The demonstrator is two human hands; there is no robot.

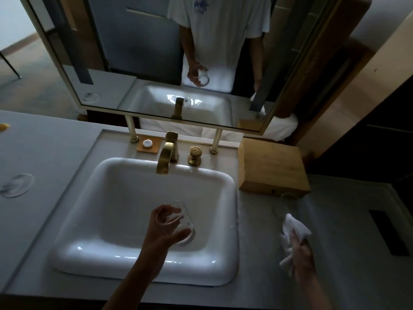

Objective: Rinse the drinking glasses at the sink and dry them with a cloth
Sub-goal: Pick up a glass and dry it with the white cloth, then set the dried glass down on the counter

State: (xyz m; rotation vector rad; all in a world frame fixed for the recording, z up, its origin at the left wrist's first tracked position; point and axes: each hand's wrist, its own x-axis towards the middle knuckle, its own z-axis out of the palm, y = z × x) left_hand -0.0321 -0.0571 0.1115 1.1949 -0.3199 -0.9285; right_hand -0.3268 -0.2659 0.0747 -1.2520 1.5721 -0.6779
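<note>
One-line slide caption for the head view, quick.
Left hand holds a clear glass over the white sink; right hand grips a white cloth beside it.

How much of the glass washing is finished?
Hard to say what's finished. The left hand holds a glass over the sink, tap dry. The right hand grips the cloth, so drying looks next. Another glass waits by the wooden box.

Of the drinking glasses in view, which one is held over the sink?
The glass in the left hand, tilted above the sink. Another glass stands on the counter by the wooden box; the right hand holds the white cloth.
</note>
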